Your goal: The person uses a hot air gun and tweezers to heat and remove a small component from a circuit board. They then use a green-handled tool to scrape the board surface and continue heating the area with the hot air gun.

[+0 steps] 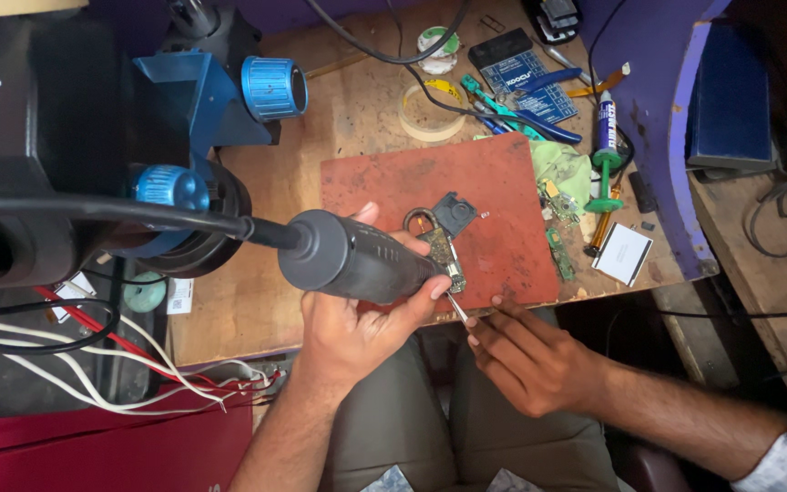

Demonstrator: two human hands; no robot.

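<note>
The left hand point(357, 328) was wrapped tight round a heat gun point(357, 260), aiming it down at the board point(444, 255) near the mat's point(503, 182) front edge; the right hand point(526, 355) pinched tweezers point(457, 308) to steady it.

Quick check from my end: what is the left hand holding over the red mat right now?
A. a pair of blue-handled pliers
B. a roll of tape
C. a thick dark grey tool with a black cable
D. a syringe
C: the left hand wraps around a thick dark grey tool with a black cable trailing from its end, above the red mat.
</note>
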